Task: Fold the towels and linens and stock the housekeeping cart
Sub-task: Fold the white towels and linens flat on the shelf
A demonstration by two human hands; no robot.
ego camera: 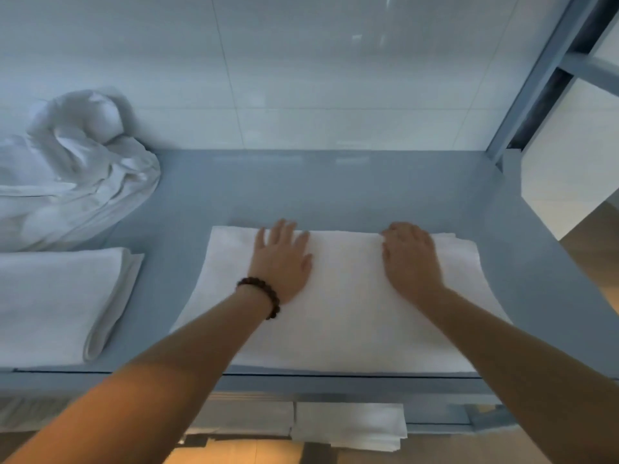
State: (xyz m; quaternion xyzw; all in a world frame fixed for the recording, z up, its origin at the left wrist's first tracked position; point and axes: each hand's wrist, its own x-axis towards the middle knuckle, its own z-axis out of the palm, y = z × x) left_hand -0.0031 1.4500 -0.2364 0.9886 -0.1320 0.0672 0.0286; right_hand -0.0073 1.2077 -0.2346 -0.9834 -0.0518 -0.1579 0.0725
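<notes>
The left hand is pressing flat on the folded white towel, with its fingers straight and spread wide and their tips reaching the towel's far edge. The right hand is resting on the towel with its fingers bent at that same edge; I cannot tell whether they are pinching it. The towel is lying on the blue-grey shelf under both palms.

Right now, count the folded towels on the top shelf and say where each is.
2. One towel lies in the middle under the left hand and right hand; the other towel sits at the left edge. More may be hidden lower down.
</notes>
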